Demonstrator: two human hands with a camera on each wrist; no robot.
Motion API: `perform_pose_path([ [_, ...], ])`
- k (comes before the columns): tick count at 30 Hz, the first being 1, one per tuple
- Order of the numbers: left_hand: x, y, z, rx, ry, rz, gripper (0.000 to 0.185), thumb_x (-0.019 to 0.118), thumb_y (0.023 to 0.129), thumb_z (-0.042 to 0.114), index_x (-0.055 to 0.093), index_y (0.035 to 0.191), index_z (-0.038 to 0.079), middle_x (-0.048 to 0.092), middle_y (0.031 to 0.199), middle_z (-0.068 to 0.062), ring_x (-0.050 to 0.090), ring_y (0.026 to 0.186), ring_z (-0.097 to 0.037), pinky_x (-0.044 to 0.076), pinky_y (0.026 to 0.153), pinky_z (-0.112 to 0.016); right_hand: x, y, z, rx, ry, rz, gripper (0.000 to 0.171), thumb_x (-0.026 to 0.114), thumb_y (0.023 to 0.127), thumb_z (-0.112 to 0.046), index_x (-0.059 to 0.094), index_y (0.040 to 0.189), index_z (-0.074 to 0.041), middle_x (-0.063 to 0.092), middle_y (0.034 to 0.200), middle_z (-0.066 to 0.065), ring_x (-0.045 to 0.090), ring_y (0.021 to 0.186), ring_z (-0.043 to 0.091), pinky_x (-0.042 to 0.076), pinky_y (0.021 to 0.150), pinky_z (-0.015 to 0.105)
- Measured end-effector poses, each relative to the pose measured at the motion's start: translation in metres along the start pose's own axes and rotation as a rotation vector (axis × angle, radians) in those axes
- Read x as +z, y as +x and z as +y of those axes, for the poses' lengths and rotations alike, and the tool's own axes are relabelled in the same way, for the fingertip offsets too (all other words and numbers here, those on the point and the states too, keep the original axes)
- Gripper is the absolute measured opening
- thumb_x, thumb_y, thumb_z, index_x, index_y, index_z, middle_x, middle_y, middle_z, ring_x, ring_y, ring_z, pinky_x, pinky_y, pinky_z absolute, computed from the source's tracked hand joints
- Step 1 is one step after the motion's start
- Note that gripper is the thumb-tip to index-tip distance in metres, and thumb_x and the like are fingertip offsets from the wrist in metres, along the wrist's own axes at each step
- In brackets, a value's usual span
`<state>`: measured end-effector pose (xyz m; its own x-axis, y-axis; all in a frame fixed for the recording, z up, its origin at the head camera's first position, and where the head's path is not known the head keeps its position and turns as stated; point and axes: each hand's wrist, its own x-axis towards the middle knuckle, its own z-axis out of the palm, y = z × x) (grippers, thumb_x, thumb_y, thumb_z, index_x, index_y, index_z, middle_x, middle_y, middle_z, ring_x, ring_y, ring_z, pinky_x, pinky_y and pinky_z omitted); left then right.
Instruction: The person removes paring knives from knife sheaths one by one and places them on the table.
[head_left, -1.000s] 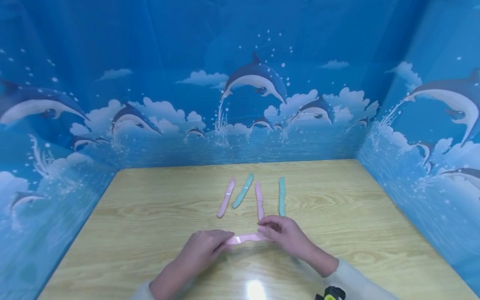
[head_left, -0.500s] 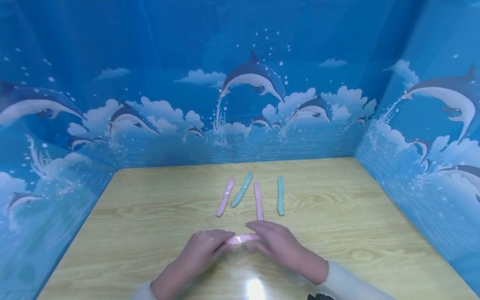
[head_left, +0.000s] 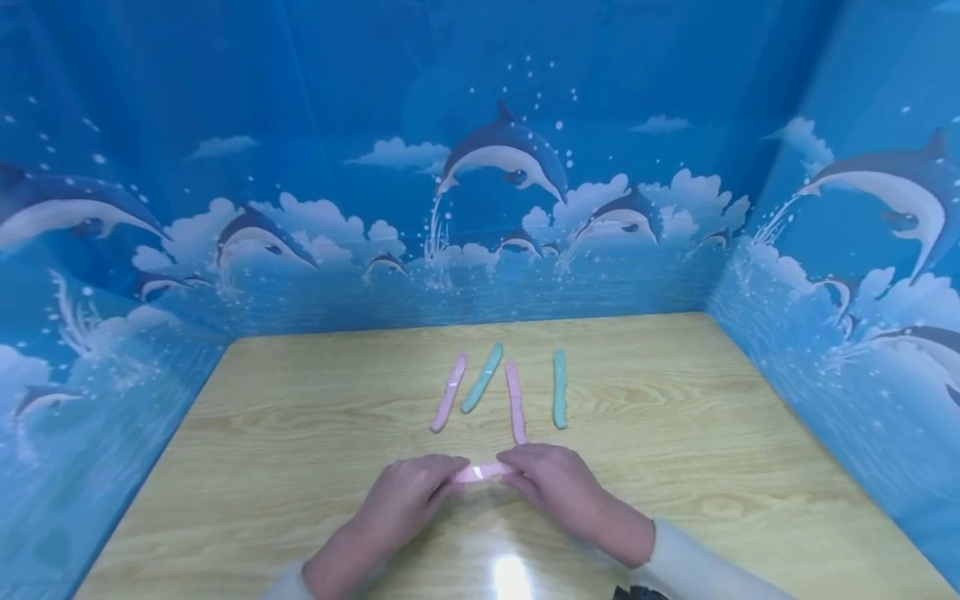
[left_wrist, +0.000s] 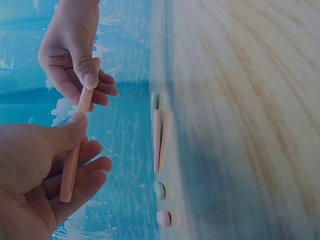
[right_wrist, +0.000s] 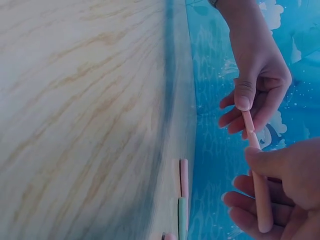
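Both hands hold one pink stick point(head_left: 482, 472) level, just above the wooden table point(head_left: 300, 433) near its front. My left hand point(head_left: 448, 481) pinches its left end, with the thumb on top in the left wrist view, where the pink stick point(left_wrist: 74, 155) runs across the left hand's point(left_wrist: 75, 145) fingers. My right hand point(head_left: 516, 463) pinches the other end. In the right wrist view the right hand point(right_wrist: 260, 170) grips the pink stick point(right_wrist: 259, 192) and the left hand point(right_wrist: 244, 107) holds its far tip.
Several more sticks lie side by side behind the hands: pink point(head_left: 448, 392), teal point(head_left: 482, 378), pink point(head_left: 516, 402) and teal point(head_left: 559, 389). Blue dolphin-print walls point(head_left: 480, 208) close in the table at the back and both sides.
My right hand has slid leftward along the pink stick toward my left hand, so less of the stick shows between them. The left hand has stayed put.
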<state>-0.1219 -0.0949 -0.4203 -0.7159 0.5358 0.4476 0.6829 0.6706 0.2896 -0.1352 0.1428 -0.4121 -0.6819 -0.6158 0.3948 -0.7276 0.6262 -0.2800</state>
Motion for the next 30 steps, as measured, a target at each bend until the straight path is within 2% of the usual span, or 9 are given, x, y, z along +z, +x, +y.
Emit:
perform_pose_path([
  [5, 0.0000, 0.0021, 0.0008, -0.039, 0.005, -0.030, 0.030, 0.075, 0.082, 0.017, 0.070, 0.110, 0.006, 0.074, 0.098, -0.007, 0.071, 0.087, -0.019, 0.060, 0.077, -0.032, 0.0020, -0.0013, 0.0022, -0.005, -0.002, 0.048, 0.026, 0.075, 0.083, -0.017, 0.072, 0.106, -0.007, 0.074, 0.098, 0.004, 0.070, 0.089, 0.016, 0.059, 0.081, 0.030],
  [10, -0.0014, 0.0045, 0.0022, -0.072, -0.023, -0.058, 0.026, 0.075, 0.083, 0.014, 0.071, 0.107, 0.007, 0.074, 0.098, -0.008, 0.071, 0.088, -0.019, 0.059, 0.078, -0.032, 0.0009, -0.0027, 0.0044, -0.007, 0.011, 0.055, 0.024, 0.074, 0.083, -0.016, 0.072, 0.106, -0.007, 0.074, 0.098, 0.004, 0.070, 0.087, 0.016, 0.059, 0.079, 0.030],
  [19, -0.0031, 0.0035, 0.0006, -0.064, -0.019, -0.040, 0.025, 0.075, 0.082, 0.014, 0.071, 0.106, 0.006, 0.074, 0.098, -0.008, 0.071, 0.088, -0.020, 0.059, 0.079, -0.032, -0.0011, 0.0017, 0.0036, -0.005, 0.017, 0.034, 0.024, 0.074, 0.084, -0.013, 0.072, 0.106, -0.006, 0.074, 0.098, 0.006, 0.071, 0.088, 0.018, 0.059, 0.079, 0.032],
  [25, -0.0038, 0.0048, -0.0002, -0.063, -0.014, -0.016, 0.025, 0.076, 0.081, 0.012, 0.071, 0.105, 0.007, 0.074, 0.098, -0.008, 0.071, 0.088, -0.019, 0.059, 0.079, -0.032, -0.0002, 0.0047, 0.0050, -0.010, 0.029, 0.060, 0.023, 0.075, 0.082, -0.012, 0.072, 0.105, -0.006, 0.074, 0.097, 0.005, 0.071, 0.088, 0.017, 0.059, 0.079, 0.030],
  [30, -0.0048, 0.0026, -0.0011, -0.071, -0.005, -0.028, 0.024, 0.075, 0.082, 0.013, 0.071, 0.105, 0.007, 0.074, 0.098, -0.008, 0.071, 0.088, -0.019, 0.059, 0.079, -0.032, 0.0018, 0.0049, 0.0051, -0.010, 0.037, 0.051, 0.023, 0.075, 0.082, -0.012, 0.072, 0.104, -0.006, 0.074, 0.097, 0.006, 0.071, 0.088, 0.018, 0.059, 0.079, 0.031],
])
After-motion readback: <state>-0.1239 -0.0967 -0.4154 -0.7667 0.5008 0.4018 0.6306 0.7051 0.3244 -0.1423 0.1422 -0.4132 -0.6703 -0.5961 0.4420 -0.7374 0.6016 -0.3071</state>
